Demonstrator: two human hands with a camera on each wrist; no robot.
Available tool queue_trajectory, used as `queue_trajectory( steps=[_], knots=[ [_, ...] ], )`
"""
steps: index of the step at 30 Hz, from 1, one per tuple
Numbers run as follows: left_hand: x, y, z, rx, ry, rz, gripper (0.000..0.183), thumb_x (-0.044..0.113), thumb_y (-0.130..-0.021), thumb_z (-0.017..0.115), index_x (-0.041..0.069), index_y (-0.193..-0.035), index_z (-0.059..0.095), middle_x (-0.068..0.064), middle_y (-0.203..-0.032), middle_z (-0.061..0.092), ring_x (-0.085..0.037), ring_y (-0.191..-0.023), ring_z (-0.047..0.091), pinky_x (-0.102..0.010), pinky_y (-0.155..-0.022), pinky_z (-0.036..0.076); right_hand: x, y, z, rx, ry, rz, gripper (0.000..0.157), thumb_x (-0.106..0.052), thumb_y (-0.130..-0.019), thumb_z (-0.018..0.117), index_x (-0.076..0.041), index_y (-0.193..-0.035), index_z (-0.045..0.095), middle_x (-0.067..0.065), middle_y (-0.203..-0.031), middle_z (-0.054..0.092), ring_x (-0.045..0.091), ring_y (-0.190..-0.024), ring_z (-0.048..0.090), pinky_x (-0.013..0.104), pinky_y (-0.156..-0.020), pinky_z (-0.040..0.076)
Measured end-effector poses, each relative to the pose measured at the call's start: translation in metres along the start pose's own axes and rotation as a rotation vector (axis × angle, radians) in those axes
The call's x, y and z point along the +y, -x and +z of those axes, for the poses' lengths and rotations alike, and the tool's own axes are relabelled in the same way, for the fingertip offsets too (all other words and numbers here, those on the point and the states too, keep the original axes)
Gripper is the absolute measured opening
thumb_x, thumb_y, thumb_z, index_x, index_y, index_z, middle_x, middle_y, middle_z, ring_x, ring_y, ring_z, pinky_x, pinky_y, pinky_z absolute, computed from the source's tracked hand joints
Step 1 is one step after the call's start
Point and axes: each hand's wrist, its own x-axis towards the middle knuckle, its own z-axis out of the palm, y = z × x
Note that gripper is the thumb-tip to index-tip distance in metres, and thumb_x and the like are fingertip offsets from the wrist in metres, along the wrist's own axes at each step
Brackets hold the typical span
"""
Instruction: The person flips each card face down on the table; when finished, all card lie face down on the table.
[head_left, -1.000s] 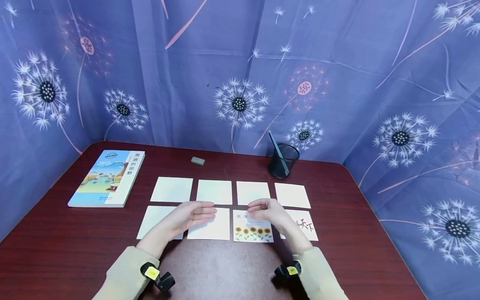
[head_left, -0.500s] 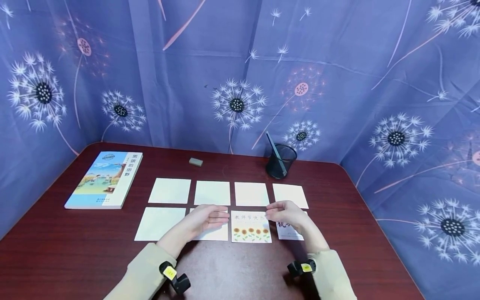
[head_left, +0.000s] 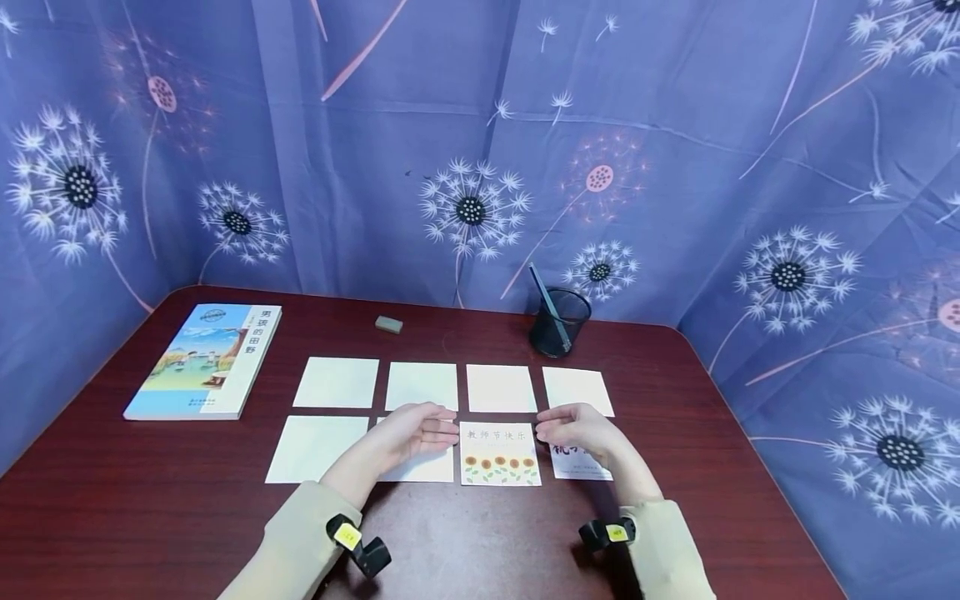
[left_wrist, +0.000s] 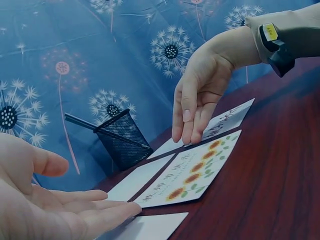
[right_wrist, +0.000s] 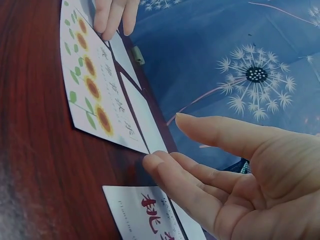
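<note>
Lying at the left of the dark red-brown wooden table is a thick paperback book with a blue, white and yellow illustrated cover. To its right, cards sit in two rows of four with narrow gaps between them; the far row is four plain white rectangular cards. At the left of the near row comes a blank white card. Beyond the far row, near the back edge, rests a small grey-green block. From a pale beige sleeve with a black wrist device bearing a yellow label, the left hand reaches over a second blank white card, partly hiding it; its fingers are extended, its thumb stands apart, and it grips nothing. Its fingertips are at the left edge of a white card with five orange sunflowers and a line of Chinese characters, which lies flat as the third in the near row, between the two hands. At that card's right edge are the fingertips of the right hand, its fingers lightly bent, thumb apart, holding nothing; whether either hand presses the card cannot be told. Beneath the right hand, partly covered, lies a white card with dark red brushed characters. Behind, a black mesh pen cup holds a slim bluish stick.
</note>
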Motion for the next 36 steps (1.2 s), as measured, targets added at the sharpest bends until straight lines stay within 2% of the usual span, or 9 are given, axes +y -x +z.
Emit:
queue_trajectory(
  steps=[6, 15, 21, 26, 36],
  knots=[
    [-0.002, 0.002, 0.003, 0.025, -0.006, 0.003, 0.047, 0.013, -0.102, 0.032, -0.021, -0.134, 0.041, -0.039, -0.131, 0.052, -0.042, -0.122, 0.057, -0.041, -0.103, 0.049, 0.003, -0.003, 0.004, -0.006, -0.001, 0.018, 0.050, -0.008, -0.085, 0.066, 0.019, -0.125, 0.052, 0.008, -0.097, 0.074, 0.003, -0.081, 0.066, 0.021, -0.079, 0.053],
    [-0.004, 0.002, 0.005, 0.038, 0.002, 0.007, 0.046, 0.012, -0.101, 0.035, -0.021, -0.132, 0.043, -0.039, -0.129, 0.054, -0.041, -0.119, 0.060, -0.041, -0.103, 0.050, 0.003, -0.003, 0.008, 0.027, 0.013, 0.041, 0.048, -0.008, -0.085, 0.067, 0.017, -0.124, 0.054, 0.012, -0.099, 0.074, 0.004, -0.082, 0.066, 0.023, -0.083, 0.054],
    [-0.005, 0.003, 0.006, 0.040, 0.032, 0.001, 0.046, 0.011, -0.103, 0.033, -0.019, -0.136, 0.039, -0.038, -0.138, 0.046, -0.044, -0.123, 0.055, -0.043, -0.105, 0.047, 0.001, -0.002, 0.010, 0.045, 0.031, 0.050, 0.047, -0.009, -0.086, 0.067, 0.015, -0.125, 0.055, 0.018, -0.104, 0.073, 0.007, -0.086, 0.067, 0.030, -0.088, 0.054],
    [-0.006, 0.002, 0.008, 0.038, 0.066, -0.010, 0.047, 0.011, -0.104, 0.034, -0.018, -0.140, 0.035, -0.036, -0.145, 0.038, -0.045, -0.125, 0.054, -0.045, -0.107, 0.045, 0.001, -0.003, 0.011, 0.064, 0.039, 0.068, 0.046, -0.010, -0.087, 0.068, 0.014, -0.125, 0.056, 0.017, -0.104, 0.073, 0.007, -0.086, 0.066, 0.031, -0.089, 0.055],
    [-0.007, 0.001, 0.012, 0.064, 0.097, -0.021, 0.048, 0.012, -0.104, 0.033, -0.018, -0.142, 0.033, -0.039, -0.142, 0.040, -0.045, -0.128, 0.051, -0.045, -0.108, 0.044, 0.000, -0.003, 0.012, 0.075, 0.038, 0.084, 0.046, -0.010, -0.086, 0.069, 0.012, -0.124, 0.057, 0.017, -0.105, 0.073, 0.009, -0.090, 0.067, 0.033, -0.091, 0.054]
  ],
)
